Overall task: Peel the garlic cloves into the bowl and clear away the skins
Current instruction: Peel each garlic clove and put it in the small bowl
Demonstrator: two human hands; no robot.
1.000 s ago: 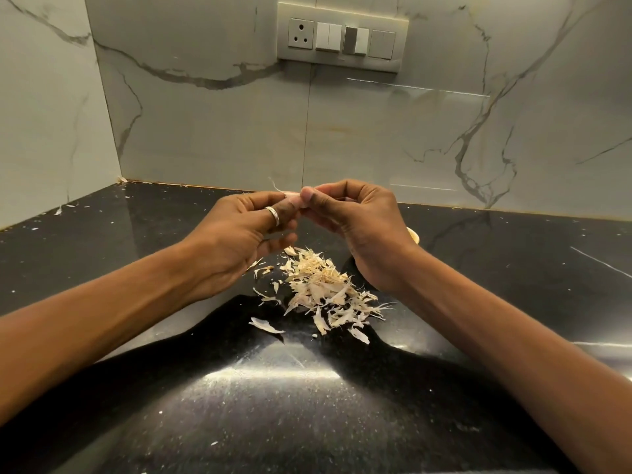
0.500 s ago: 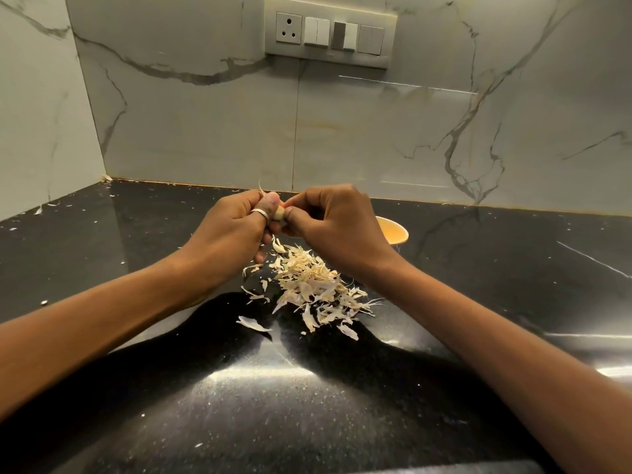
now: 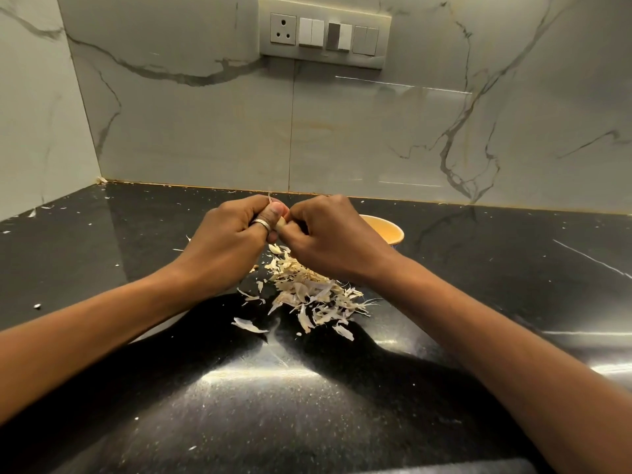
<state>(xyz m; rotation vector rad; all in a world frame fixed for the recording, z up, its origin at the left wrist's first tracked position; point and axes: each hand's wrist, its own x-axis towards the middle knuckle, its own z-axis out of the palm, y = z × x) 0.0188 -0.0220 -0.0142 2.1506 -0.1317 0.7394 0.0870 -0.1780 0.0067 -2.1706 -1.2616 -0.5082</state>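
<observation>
A pale garlic clove (image 3: 281, 223) is pinched between the fingertips of both hands, held above the counter. My left hand (image 3: 228, 241), with a ring on the thumb, grips it from the left. My right hand (image 3: 333, 237) grips it from the right, and a thin wisp of skin sticks up above the fingers. Below the hands lies a heap of dry garlic skins (image 3: 311, 292) on the black counter. An orange bowl (image 3: 390, 230) stands behind my right hand, mostly hidden by it; its contents cannot be seen.
The black stone counter (image 3: 171, 388) meets marble walls at the back and left. A switch panel (image 3: 325, 34) with a socket is on the back wall. Small skin flecks (image 3: 37, 306) are scattered over the left of the counter.
Both hands have dropped lower over the skin heap while still working the clove. The bowl, nearly hidden a second ago, now shows behind my right hand.
</observation>
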